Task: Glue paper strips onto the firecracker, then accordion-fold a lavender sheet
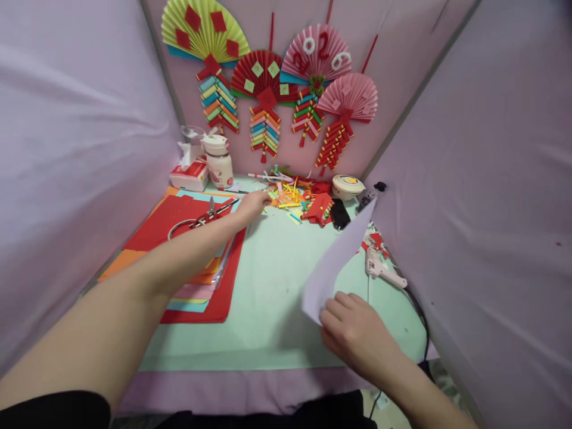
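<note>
I take the heap of paper strips (290, 195), at the back part of the table (277, 292), as my landmark. Farthest to the left of the heap there is a tissue box (190, 177), and between this box and the heap a white bottle (218, 164) stands upright. To the left of the heap and nearer to the person lies a stack of coloured paper (235, 280), with red sheets at top and bottom. A pair of scissors (211, 205) rests on this stack. The left hand (255, 205) is just beside the heap, on its left side. Its fingers are partly bent; I cannot tell if they hold something. Above the heap, four paper fans (263, 71) hang on the wall. Just to the right of the heap is a black phone (340, 215), and behind this phone stands a bowl with a lid (347, 187). To the right of the heap and nearer to the person is the pale sheet (337, 256), raised and bent. The right hand (351, 328) has its fingers closed on the near end of it. Farther to the right of the heap lies a glue gun (384, 271).
</note>
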{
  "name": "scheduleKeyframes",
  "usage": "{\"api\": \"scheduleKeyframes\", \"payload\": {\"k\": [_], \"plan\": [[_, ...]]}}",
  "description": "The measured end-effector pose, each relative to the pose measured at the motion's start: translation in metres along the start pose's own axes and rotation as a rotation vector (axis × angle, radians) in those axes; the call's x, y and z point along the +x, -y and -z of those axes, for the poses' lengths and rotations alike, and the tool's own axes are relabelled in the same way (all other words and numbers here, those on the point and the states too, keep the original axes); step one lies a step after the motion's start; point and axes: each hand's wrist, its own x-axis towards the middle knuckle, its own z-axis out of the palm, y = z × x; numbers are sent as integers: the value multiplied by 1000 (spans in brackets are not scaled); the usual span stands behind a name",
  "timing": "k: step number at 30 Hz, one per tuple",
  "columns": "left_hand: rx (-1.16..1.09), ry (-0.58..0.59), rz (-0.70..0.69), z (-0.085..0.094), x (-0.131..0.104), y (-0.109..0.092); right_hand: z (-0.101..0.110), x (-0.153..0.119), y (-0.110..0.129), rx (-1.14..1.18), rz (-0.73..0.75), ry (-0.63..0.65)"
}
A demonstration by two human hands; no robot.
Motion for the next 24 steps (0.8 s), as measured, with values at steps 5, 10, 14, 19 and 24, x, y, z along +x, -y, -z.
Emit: {"api": "scheduleKeyframes", "payload": {"k": [5,10,14,19,24], "plan": [[-51,-73,209,26,-36,-12,-55,4,26,-2,41,96],[-119,-64,20,42,-87,-33,-72,-2,31,-13,-58,149],[-177,-30,-107,51,-158,-85,-68,-3,33,-12,-138,193],[-20,157,-435,22,-242,-143,-66,0,36,-6,-180,234],[160,9,-469,-18,-264,-132,-70,-2,33,-17,-221,111]]}}
